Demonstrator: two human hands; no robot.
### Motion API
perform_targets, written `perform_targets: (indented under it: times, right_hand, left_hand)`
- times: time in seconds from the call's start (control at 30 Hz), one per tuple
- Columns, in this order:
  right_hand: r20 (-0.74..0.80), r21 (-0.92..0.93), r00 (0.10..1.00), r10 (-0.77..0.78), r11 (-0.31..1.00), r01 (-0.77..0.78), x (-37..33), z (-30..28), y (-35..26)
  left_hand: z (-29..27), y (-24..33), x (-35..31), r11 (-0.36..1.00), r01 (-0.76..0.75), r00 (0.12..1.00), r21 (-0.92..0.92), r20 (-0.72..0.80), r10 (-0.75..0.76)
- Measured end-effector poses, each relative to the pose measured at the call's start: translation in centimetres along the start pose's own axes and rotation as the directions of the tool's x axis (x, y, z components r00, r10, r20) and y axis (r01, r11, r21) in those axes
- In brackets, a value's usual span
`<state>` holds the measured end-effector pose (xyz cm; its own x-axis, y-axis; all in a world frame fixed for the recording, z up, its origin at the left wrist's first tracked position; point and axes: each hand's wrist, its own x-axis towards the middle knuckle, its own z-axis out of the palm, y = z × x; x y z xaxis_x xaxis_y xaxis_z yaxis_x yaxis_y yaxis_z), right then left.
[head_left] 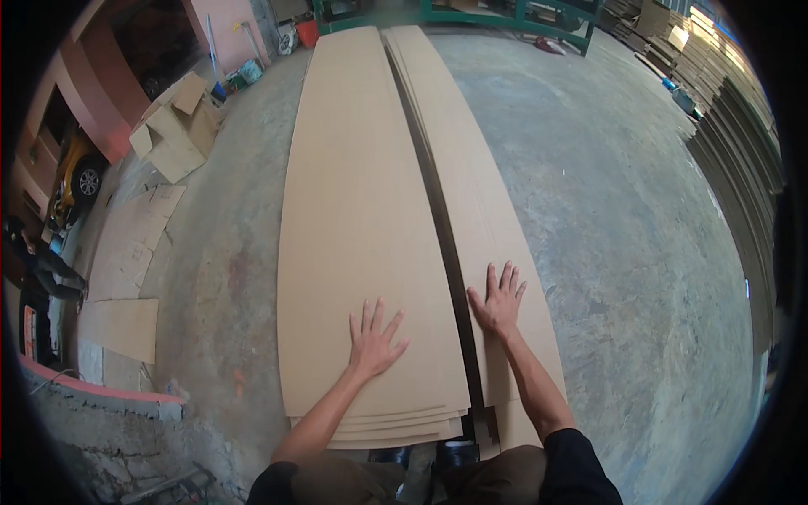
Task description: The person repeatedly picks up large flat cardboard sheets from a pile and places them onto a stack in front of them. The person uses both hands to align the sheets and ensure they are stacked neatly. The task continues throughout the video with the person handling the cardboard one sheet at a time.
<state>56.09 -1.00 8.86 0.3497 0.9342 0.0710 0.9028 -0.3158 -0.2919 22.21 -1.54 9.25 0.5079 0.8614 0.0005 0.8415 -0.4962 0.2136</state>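
Two long stacks of brown cardboard sheets stretch away from me, side by side with a narrow dark gap between them. The wider left stack [362, 185] shows several uneven layers at its near end. On its top sheet my left hand [374, 343] lies flat, fingers spread, near the front. The narrower right stack [459, 160] has sheets slightly out of line along the gap. My right hand [498, 305] rests on it, palm down and fingers apart, with the thumb by the gap edge. Neither hand grips anything.
A green metal frame [471, 18] stands across the far end. To the left are an open cardboard box [181, 135], flattened cardboard [130, 244], a person [50, 269] and a yellow car [71, 181]. Stacked cardboard [732, 160] lines the right side. A low broken wall [109, 396] sits near left.
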Motion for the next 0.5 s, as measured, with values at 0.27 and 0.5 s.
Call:
perform_targets:
  times: [0.27,0.5]
  right_hand:
    - [0.072,-0.022,0.997,-0.029,0.999,0.031,-1.6,-0.2,0.5]
    - [0.085,-0.041,0.996,-0.041,0.998,0.044,-5.0,-0.1,2.2]
  left_hand:
    - [-0.8,0.4,-0.1,1.000,0.001,1.000,-0.012,0.025,-0.001]
    - [1.0,1.4,-2.3,0.998,-0.034,0.999,-0.044,-0.030,0.033]
